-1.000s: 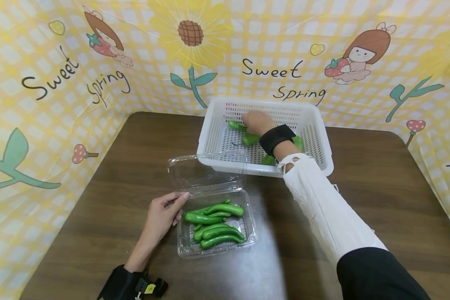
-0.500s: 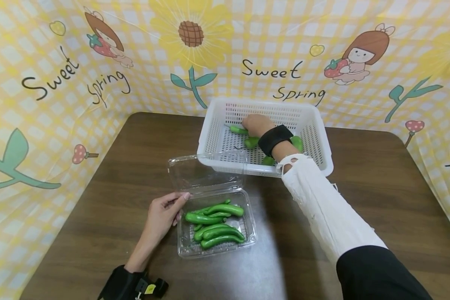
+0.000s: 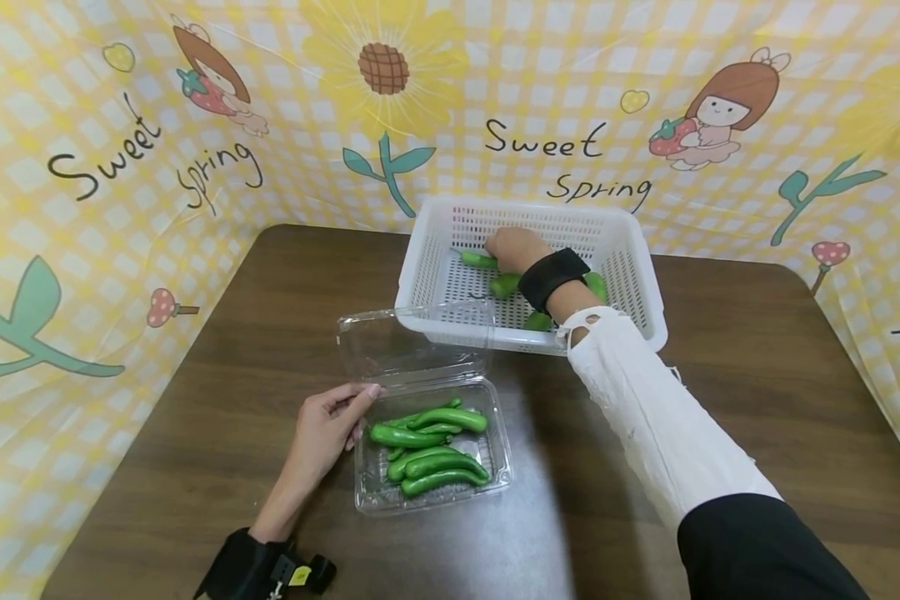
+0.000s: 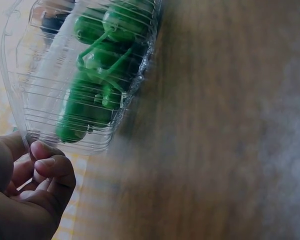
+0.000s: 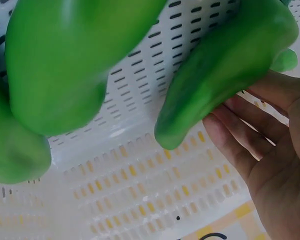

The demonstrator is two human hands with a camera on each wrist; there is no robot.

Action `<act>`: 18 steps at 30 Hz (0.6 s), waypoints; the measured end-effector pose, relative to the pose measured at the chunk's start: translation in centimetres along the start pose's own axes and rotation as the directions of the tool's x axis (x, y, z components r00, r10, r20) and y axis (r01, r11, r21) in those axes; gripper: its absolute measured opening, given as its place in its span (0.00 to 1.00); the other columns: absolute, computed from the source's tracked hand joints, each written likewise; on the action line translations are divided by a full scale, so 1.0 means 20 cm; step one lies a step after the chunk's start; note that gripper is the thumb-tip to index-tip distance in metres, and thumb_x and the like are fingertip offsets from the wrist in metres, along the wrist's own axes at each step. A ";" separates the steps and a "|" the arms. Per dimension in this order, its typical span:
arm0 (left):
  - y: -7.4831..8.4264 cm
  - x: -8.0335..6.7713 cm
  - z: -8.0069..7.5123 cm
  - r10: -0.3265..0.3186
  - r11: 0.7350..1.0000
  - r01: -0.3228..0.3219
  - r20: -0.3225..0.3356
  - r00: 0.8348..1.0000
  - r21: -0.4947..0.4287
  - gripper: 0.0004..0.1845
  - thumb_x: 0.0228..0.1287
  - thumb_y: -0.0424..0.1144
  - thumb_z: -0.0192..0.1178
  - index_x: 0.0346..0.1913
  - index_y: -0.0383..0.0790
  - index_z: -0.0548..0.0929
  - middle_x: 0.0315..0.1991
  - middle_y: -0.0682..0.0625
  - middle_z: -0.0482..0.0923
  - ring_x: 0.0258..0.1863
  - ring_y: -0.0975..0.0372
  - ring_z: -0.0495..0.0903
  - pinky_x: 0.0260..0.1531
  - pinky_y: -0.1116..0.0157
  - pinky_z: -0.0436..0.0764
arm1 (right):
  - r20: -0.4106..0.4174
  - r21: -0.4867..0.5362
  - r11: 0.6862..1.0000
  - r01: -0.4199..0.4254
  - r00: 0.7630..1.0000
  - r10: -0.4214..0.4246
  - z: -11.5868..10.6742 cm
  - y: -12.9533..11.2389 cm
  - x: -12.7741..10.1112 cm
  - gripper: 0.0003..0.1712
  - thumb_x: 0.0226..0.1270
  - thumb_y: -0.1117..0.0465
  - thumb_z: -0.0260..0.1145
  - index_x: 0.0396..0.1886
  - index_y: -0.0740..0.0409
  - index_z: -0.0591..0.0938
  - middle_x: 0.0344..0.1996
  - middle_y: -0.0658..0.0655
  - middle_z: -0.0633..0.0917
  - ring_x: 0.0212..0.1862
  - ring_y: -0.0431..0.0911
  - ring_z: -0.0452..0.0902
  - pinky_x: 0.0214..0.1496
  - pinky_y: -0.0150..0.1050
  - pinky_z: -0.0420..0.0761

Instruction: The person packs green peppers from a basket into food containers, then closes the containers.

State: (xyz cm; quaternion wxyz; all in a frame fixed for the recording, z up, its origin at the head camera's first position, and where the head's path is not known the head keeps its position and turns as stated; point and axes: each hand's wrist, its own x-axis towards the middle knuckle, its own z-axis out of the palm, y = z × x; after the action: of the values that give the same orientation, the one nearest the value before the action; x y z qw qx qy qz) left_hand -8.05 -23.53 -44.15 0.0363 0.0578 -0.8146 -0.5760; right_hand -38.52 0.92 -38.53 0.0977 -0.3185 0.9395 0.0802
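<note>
My left hand (image 3: 326, 433) pinches the left rim of a clear plastic hinged box (image 3: 503, 442) between thumb and fingers. Several long green peppers (image 3: 446, 463) lie inside the box, and its lid (image 3: 412, 346) stands raised behind them. My right hand (image 3: 517, 247) reaches down into a white slotted basket (image 3: 648, 287). In the right wrist view, its fingers extend up against and behind a green pepper (image 5: 220, 75), which hides most of the fingertips. I cannot tell whether they grip it. A slim pepper (image 3: 480, 261) lies just left of that hand.
More peppers (image 3: 504, 286) lie in the basket, partly covered by my right wrist. The raised lid overlaps the basket's front left corner. A brown wooden table (image 3: 255, 333) carries both containers. A yellow checked cloth (image 3: 315, 183) hangs at the back and sides.
About a second ago the slim pepper beside my right hand lay slightly higher and further left; it has shifted toward me. My left hand and the box have stayed put.
</note>
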 end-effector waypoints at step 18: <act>0.00 0.01 0.00 -0.001 1.000 0.001 0.003 1.000 0.006 0.14 0.71 0.48 0.60 0.45 0.41 0.88 0.15 0.49 0.74 0.11 0.64 0.68 0.11 0.66 0.72 | 0.016 0.000 1.000 0.023 1.000 -0.023 -0.13 -0.01 -0.14 0.05 0.71 0.69 0.59 0.43 0.59 0.80 0.39 0.58 0.83 0.38 0.51 0.72 0.46 0.42 0.75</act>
State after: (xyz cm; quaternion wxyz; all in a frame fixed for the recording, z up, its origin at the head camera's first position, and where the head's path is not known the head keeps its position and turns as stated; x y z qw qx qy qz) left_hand -8.25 -23.46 -44.09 0.0347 0.0573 -0.8163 -0.5737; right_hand -36.60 1.86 -35.29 0.1063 -0.3287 0.9349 0.0816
